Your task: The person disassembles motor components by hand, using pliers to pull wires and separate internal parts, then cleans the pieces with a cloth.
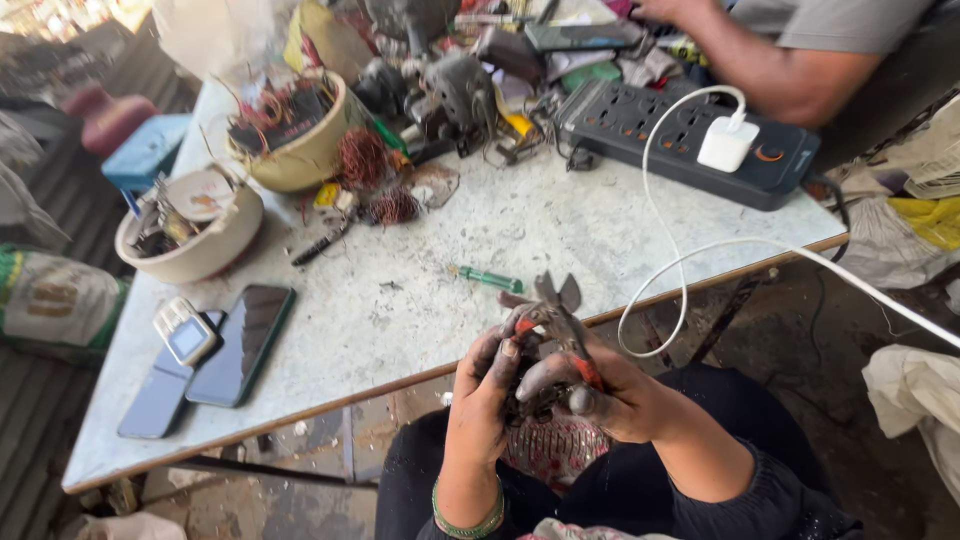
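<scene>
My left hand, blackened with grime and wearing a green bangle, grips a dark metal part held over my lap. My right hand is closed on red-handled pliers, whose grey jaws point up past the table edge. Both hands meet at the small part, just below the edge of the white worktable. A green-handled screwdriver lies on the table a little beyond the pliers' jaws.
Two phones and a small handset lie at the table's left. Two cream bowls hold wire and parts, with copper coils beside them. A black power strip carries a white charger with its cable. Another person's arm rests at the far right.
</scene>
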